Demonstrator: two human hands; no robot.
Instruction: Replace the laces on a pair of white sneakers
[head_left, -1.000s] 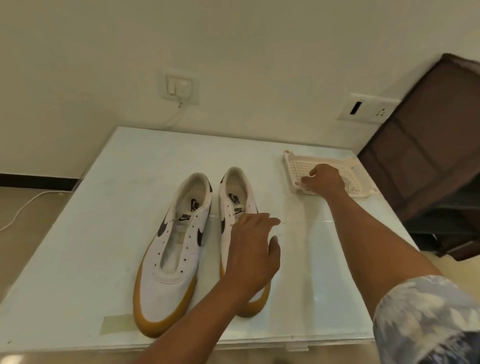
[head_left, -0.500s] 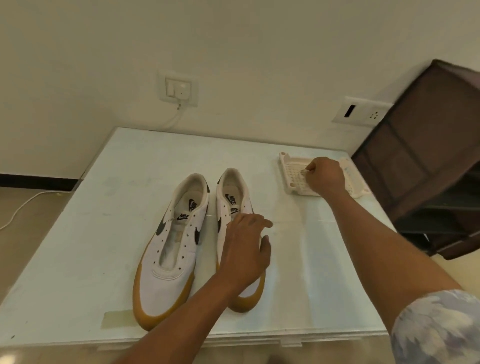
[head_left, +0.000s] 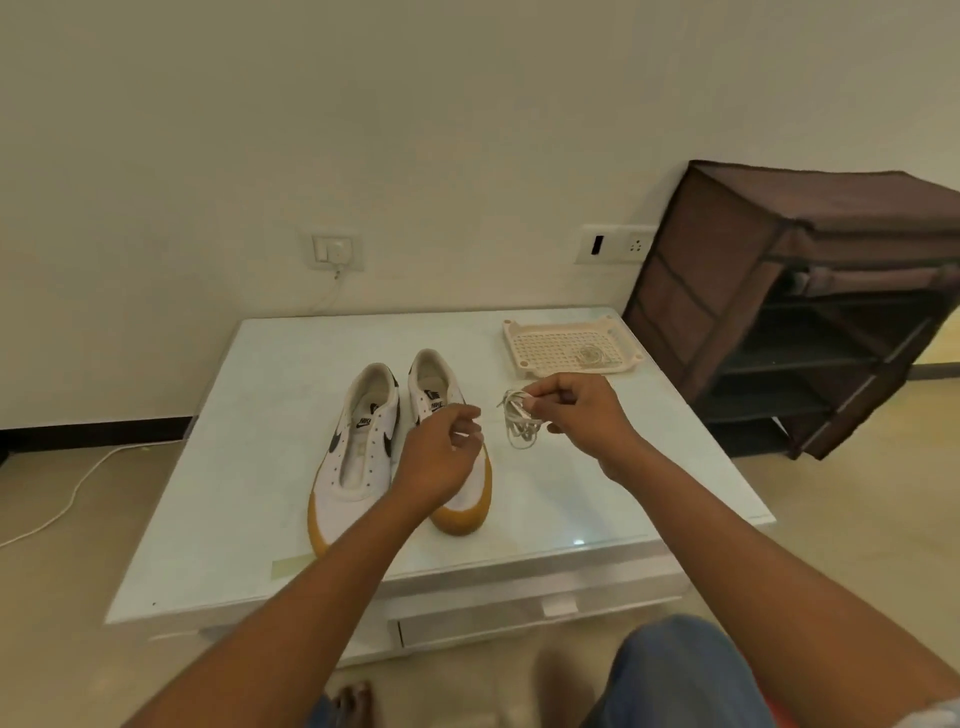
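Note:
Two white sneakers with tan soles and black logos stand side by side on the pale table (head_left: 249, 467), toes toward me and without laces. The left sneaker (head_left: 356, 457) shows in full. My left hand (head_left: 441, 457) hovers over the right sneaker (head_left: 436, 387), fingers loosely curled and holding nothing. Just right of the shoes, my right hand (head_left: 582, 415) pinches a bundled white lace (head_left: 519, 423) above the table. A second coiled lace (head_left: 589, 355) lies in the cream perforated tray (head_left: 540, 345) at the back right.
A brown fabric shoe rack (head_left: 800, 306) stands right of the table. Wall sockets (head_left: 337, 251) sit behind, with a white cable (head_left: 62, 504) trailing on the floor at left. A strip of tape (head_left: 291, 566) lies near the table's front edge. My knee (head_left: 675, 675) shows below.
My right hand has lifted a lace bundle out of the tray and brought it toward the shoes. My left hand rose off the right sneaker. The view pulled back.

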